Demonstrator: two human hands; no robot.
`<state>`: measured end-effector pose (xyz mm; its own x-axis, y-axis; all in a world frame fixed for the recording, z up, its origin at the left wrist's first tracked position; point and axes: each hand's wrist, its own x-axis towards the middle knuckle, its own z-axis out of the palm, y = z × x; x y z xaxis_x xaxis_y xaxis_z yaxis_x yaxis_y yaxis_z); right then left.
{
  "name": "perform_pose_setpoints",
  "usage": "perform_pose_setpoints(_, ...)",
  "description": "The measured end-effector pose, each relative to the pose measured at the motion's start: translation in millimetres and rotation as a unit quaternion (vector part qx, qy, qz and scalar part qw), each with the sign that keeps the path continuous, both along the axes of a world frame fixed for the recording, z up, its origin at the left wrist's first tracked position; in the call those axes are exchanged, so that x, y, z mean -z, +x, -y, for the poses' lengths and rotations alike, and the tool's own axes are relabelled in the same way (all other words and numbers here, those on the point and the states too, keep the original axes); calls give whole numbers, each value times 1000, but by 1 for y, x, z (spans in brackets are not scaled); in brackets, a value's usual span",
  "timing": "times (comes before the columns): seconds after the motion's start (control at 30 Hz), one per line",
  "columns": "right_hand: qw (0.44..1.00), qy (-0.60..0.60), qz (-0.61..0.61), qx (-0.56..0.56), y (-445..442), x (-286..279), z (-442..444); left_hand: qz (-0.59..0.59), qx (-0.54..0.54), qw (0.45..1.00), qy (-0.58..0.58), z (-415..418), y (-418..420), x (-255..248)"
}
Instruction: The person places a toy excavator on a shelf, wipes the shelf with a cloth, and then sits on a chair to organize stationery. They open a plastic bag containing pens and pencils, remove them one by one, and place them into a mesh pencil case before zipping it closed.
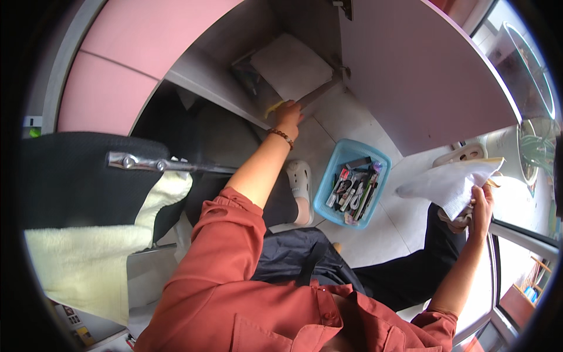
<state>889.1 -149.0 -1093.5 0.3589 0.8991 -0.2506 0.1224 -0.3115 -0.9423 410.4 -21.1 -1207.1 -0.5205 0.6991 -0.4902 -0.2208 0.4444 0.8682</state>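
Observation:
My left hand (288, 118), with a beaded bracelet on the wrist, is at the front edge of the open cabinet's bottom board (206, 94). It is closed around a small yellow piece (273, 108), perhaps cloth or paper. Just beyond, inside the cabinet, lies a stack of white paper (292, 66) beside a dark clear-sided container (250, 77). Out to the right, my right hand (481, 207) grips a white ribbed sheet or bag (453, 182) together with a crumpled beige cloth (459, 220); its left end looks blurred.
A light blue plastic basket (321, 193) holding pens, cables and small items stands on the tiled floor (396, 220). The pink cabinet door (422, 75) hangs open. A black chair (88, 176) with a pale yellow towel (88, 259) is on the left. A white pot (506, 149) stands at right.

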Motion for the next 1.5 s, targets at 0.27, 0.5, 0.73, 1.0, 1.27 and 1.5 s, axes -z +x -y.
perform_pose_setpoints(0.27, 997, 68, 9, 32, 28, 0, -53, -65, -63, 994, -58, -71, -58, 45)
perform_pose_setpoints(0.5, 982, -108, 73, 135, -3, 1, -80, 64, -74, 993, -61, -103, -87, 71)
perform_pose_setpoints(0.73, 987, 78, 127, 58, 6, -26, -74, 140, -118, 983, 26, -114, -88, 38)
perform_pose_setpoints(1.0, 963, -87, 256, 1, 96, 100, -69, 280, -63, 940, 183, -83, -68, -58)
perform_pose_setpoints(1.27, 966, 112, 167, 163, -1, -17, 31, 210, 70, 945, 241, 96, 17, -122)
perform_pose_setpoints(1.5, 988, -39, -144, -33, -99, 38, 90, 178, 222, 945, 162, 193, 22, -129)
